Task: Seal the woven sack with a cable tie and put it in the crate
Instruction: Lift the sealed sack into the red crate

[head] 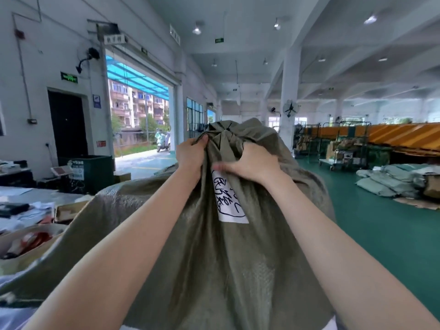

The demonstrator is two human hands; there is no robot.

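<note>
**Both hands grip the tied neck of the sack**

A bulging olive-green woven plastic sack (214, 258) fills the middle of the view, raised in front of the person, its mouth gathered shut under a thin black cable tie (228, 128). A white paper label with blue handwriting (229, 201) sits below the neck. The left hand (191, 154) is closed on the bunched fabric left of the tie; the right hand (250, 164) clenches a fistful to its right. What the sack contains is hidden. Far left, a dark green bin (92, 171) stands by the wall.
</note>
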